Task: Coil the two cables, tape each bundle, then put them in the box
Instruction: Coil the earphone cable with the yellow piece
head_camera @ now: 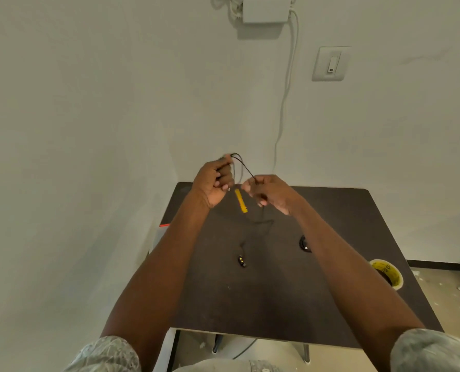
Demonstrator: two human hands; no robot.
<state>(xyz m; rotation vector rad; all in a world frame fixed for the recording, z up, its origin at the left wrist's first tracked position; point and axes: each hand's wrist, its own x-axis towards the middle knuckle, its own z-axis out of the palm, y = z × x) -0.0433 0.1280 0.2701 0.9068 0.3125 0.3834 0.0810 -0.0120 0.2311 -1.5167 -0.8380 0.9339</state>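
While both fists pinch the black cable (pixel 246 170), left hand (pixel 214 183) and right hand (pixel 270 193), its dangling tail could snag below.

A plain room indoors, likely a home or office corner: bare white wall (pixel 89 103), light switch (pixel 330 63), dark tabletop (pixel 277 304).
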